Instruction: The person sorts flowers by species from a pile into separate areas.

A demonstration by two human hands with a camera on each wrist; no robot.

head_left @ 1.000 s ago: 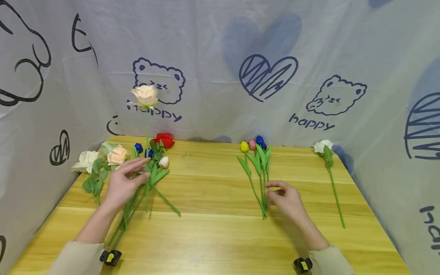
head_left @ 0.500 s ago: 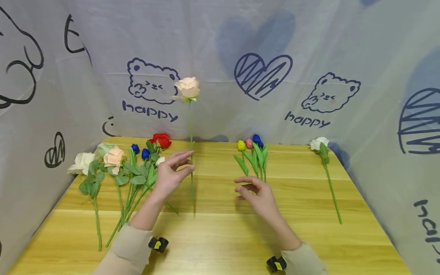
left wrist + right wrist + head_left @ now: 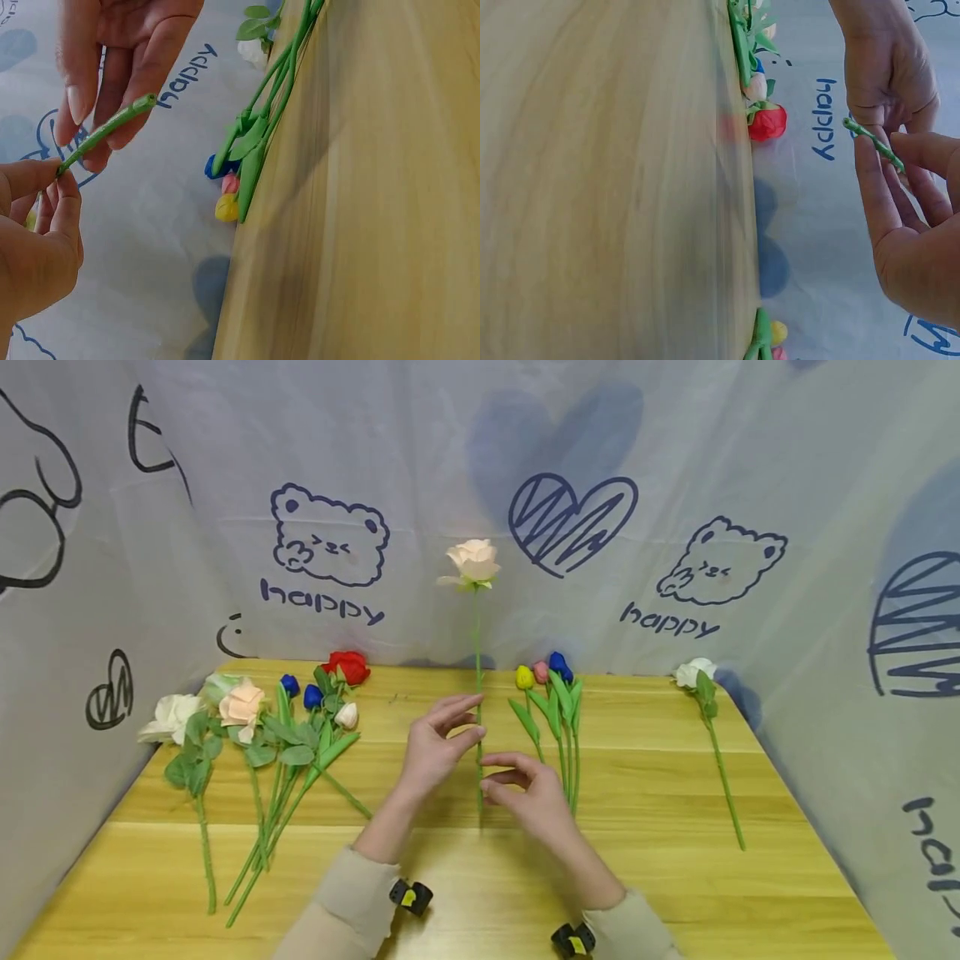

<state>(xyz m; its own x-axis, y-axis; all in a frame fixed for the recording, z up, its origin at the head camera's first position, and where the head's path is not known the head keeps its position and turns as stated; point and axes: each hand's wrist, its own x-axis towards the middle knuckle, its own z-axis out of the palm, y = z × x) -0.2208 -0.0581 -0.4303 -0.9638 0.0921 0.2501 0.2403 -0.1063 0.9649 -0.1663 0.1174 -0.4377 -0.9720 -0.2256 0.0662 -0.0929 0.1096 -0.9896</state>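
Note:
My left hand [image 3: 438, 747] pinches the green stem of a pale cream rose [image 3: 474, 562] between thumb and fingertips. The rose stands upright above the middle of the table, its bloom against the cloth. In the left wrist view, the left hand [image 3: 37, 240] grips the stem [image 3: 109, 131] some way from its cut end. My right hand [image 3: 528, 793] is just below and to the right, thumb and fingers spread around the lower stem. The right wrist view shows that hand [image 3: 919, 232] beside the stem [image 3: 874, 142], a gap between thumb and index finger.
On the wooden table [image 3: 645, 893], several flowers lie at left: a white rose [image 3: 174, 717], a peach rose [image 3: 242, 703], a red rose [image 3: 348, 667] and blue tulips [image 3: 312, 697]. Yellow [image 3: 524, 677], pink and blue tulips lie right of centre. Another white rose [image 3: 696, 672] lies far right.
The left hand has carried the cream rose rightward from the left flower pile to the middle. The right hand has moved left from the tulip stems to the rose stem.

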